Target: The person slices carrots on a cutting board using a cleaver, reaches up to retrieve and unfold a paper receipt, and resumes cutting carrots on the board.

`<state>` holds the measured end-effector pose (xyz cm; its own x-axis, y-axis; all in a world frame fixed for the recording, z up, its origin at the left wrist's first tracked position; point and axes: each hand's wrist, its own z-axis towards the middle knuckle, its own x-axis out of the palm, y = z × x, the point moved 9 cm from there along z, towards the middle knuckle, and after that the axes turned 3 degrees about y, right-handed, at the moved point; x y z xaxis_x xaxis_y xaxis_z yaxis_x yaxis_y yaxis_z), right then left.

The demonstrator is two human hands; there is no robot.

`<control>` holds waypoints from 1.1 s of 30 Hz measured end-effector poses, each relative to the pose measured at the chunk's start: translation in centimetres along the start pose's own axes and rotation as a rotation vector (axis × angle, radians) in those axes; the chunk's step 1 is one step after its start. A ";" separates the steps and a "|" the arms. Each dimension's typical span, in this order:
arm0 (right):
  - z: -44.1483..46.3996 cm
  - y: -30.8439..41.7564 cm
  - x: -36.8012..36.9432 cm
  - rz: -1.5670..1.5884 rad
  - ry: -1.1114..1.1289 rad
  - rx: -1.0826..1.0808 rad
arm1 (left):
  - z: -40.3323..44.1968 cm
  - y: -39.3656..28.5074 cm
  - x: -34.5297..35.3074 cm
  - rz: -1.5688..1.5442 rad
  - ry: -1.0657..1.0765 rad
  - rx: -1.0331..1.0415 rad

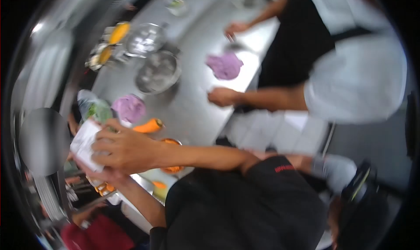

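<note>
A flat white, pink-edged thing (83, 141), blurred, is held between my hands at the left; I cannot tell its kind. My right hand (124, 147) lies over its near side with fingers curved onto it. Below, my left hand (103, 175) grips the lower edge, its fingers mostly hidden. Just beyond is a clear bag with greens (97, 110), beside a crumpled purple cloth (129, 108). A peeled carrot (149, 126) lies above my right wrist. Partly behind my right forearm sits a bowl of shredded orange food (173, 166).
Steel bowls (158, 73) stand on the metal table (192, 44). Across it, a co-worker's hands (223, 96) flank another purple cloth (225, 66). Yellow-orange pieces (119, 33) lie at the far left edge. A person in red (98, 232) is at the lower left.
</note>
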<state>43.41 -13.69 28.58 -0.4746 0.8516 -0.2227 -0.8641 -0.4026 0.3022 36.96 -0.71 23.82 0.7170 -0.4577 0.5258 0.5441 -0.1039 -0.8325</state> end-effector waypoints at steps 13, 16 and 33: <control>-7.1 11.4 15.7 -0.012 -0.217 0.087 | 1.7 -13.2 -26.1 0.884 0.123 0.571; -8.9 14.7 18.9 -0.052 -0.122 0.193 | -4.0 -9.1 -22.7 0.072 0.515 -0.236; -3.8 27.8 25.2 0.054 0.255 -0.085 | -8.8 -15.6 -29.1 -0.731 0.272 -0.257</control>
<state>6.81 -4.63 27.86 -0.5379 0.7201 -0.4383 -0.8423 -0.4808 0.2437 3.84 6.46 19.96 0.0719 -0.3905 0.9178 0.6926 -0.6426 -0.3276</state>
